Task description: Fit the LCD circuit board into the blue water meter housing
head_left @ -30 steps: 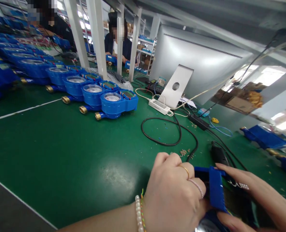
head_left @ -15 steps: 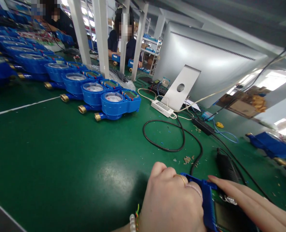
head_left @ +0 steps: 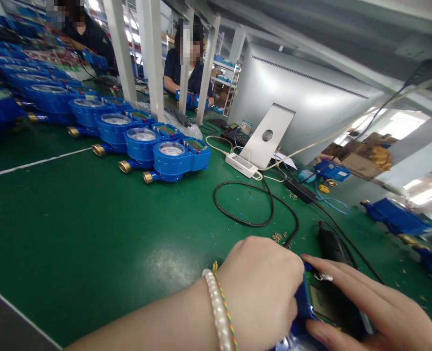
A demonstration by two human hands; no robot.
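At the lower right is a blue water meter [head_left: 302, 295] with a small display [head_left: 325, 301] and green circuit board in its open housing. My left hand [head_left: 259, 287], wearing a pearl bracelet, is curled over the near left edge of the housing; its fingertips are mostly hidden. Across the display side lies my right hand [head_left: 387, 307], its fingers at the far edge and its thumb at the near edge, gripping the meter between them. Both hands cover much of the meter.
Finished-looking blue meters [head_left: 172, 158] stand in rows at the left. Ahead are a monitor [head_left: 296, 92], a white power strip [head_left: 241, 165], a looped black cable [head_left: 245, 224], small screws [head_left: 279, 238] and a black tool [head_left: 332, 243]. Co-workers [head_left: 192, 68] sit behind posts.
My left hand has turned and its forearm has come into view from the left. My right thumb now shows at the meter's near edge. A co-worker's hand with a blue meter has appeared behind the cables.
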